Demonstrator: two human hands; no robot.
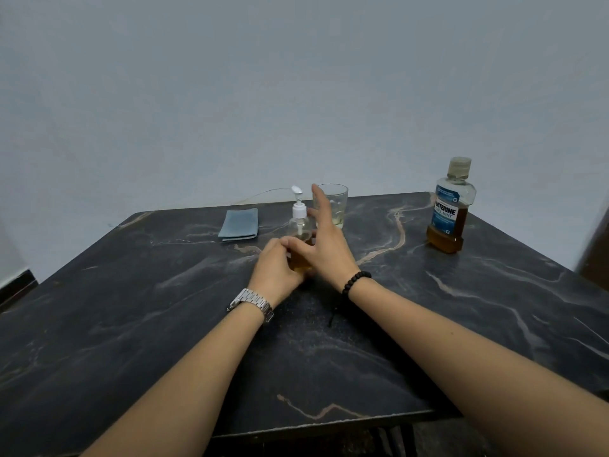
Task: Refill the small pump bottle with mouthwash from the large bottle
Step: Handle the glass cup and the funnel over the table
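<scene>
Pump bottle point(299, 225) upright on dark marble table point(131, 308), left hand point(275, 268) gripping, right hand point(324, 239) splayed.

Dark marble table point(131, 324), pale wall point(230, 94)

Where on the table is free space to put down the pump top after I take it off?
Bare table lies left of your left hand, in front of the folded cloth. Another patch is between your right hand and the large bottle. It is crowded around the pump bottle and glass.
</scene>
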